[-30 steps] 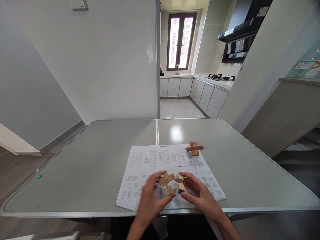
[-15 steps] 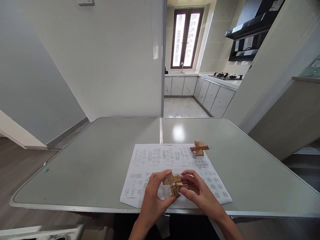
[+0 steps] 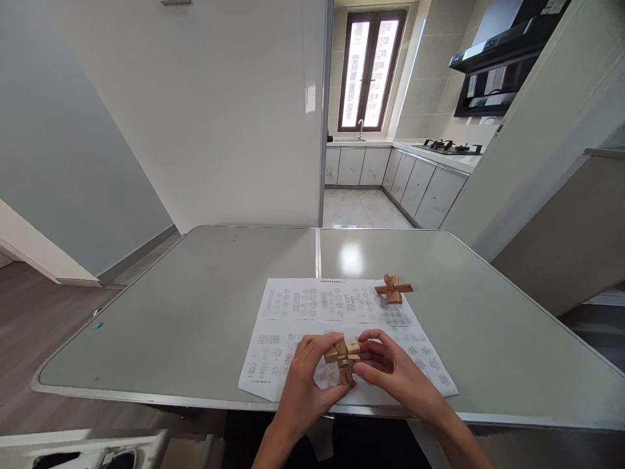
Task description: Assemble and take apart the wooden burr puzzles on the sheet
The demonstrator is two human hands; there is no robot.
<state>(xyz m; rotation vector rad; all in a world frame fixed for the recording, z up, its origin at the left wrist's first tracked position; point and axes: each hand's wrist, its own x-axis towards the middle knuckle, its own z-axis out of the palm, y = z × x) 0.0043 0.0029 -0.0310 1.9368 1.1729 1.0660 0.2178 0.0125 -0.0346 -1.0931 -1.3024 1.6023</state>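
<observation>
Wooden blocks, square-edged and crossing one another, sit in both hands in the head view: the left hand pinches them top and bottom, the right hand grips their side — over white printed paper. One browner wooden cross lies at the paper's far right corner on the smooth grey table.

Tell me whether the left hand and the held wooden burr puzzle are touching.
Touching. The head view shows the left hand gripping the held wooden burr puzzle, fingers at its upper edge and thumb against its base.
</observation>
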